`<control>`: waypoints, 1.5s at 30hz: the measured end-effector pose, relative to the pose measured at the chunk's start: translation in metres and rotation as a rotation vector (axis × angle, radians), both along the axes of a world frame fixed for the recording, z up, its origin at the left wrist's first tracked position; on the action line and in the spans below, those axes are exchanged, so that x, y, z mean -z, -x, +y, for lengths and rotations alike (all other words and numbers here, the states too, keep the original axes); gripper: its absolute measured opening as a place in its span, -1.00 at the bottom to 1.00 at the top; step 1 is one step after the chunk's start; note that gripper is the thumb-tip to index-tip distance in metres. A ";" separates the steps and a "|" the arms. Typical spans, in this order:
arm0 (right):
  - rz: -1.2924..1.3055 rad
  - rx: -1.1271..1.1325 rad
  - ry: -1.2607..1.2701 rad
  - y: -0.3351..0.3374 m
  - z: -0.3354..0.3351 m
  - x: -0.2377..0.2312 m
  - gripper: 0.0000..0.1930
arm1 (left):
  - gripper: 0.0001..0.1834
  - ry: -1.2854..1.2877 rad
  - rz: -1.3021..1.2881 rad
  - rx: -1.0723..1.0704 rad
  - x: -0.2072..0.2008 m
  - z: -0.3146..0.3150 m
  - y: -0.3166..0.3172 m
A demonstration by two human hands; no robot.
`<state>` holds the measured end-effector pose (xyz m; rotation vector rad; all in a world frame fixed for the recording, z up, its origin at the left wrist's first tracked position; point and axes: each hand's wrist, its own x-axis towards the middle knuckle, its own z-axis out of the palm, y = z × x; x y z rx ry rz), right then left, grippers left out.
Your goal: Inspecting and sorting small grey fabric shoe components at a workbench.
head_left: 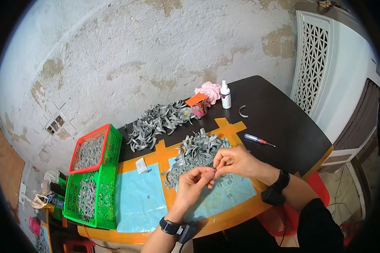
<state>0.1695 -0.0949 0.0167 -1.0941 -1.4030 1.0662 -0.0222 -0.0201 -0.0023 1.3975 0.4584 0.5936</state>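
Observation:
My left hand (193,187) and my right hand (237,162) meet over the front of the table, thumbs and fingertips pinched together. Between them is a small grey piece (214,172), mostly hidden by the fingers. Just beyond my hands lies a heap of curved grey strips (200,147), with small grey bits at its near side. Under the hands, a light blue sheet (230,197) is fixed down with orange tape (223,219), and a few tiny grey pieces are scattered on it.
Another grey strip pile (158,122) lies along the wall side. Left stand a green basket (106,185) and red basket (107,138) of small grey parts. A tin (199,109), white bottle (226,96), pink cloth (209,90), screwdriver (257,139) and single strip (241,111) sit farther back.

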 end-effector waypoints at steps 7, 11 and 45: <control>0.152 -0.028 0.031 0.001 0.003 0.006 -0.85 | -0.85 -0.034 -0.033 -0.088 0.002 -0.001 -0.002; 0.216 -0.007 0.080 0.004 0.002 0.002 -0.84 | -0.86 0.064 -0.091 -0.109 0.002 -0.001 -0.002; -0.159 0.246 -0.494 0.021 -0.007 -0.006 -0.92 | -0.76 0.302 -0.328 -0.132 0.006 -0.010 -0.002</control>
